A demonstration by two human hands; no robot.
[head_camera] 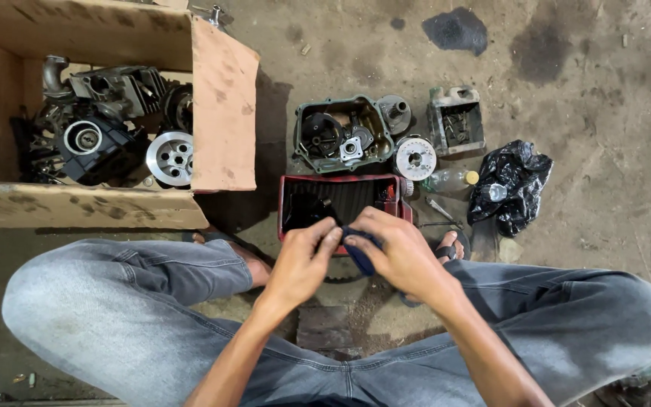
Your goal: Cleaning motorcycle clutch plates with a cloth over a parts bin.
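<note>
Currently:
left hand (304, 255): pinching a small dark part, unclear
right hand (395, 252): gripping blue rag (359, 252) closed
risk: part slipping, dropping into red tray (338, 181) near edge

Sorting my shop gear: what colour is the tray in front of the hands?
Red tray with dark inside, head view.

1 cardboard box (224, 113), 1 red tray (340, 181), 1 plastic bottle (450, 179), maybe 2 pulleys
</note>
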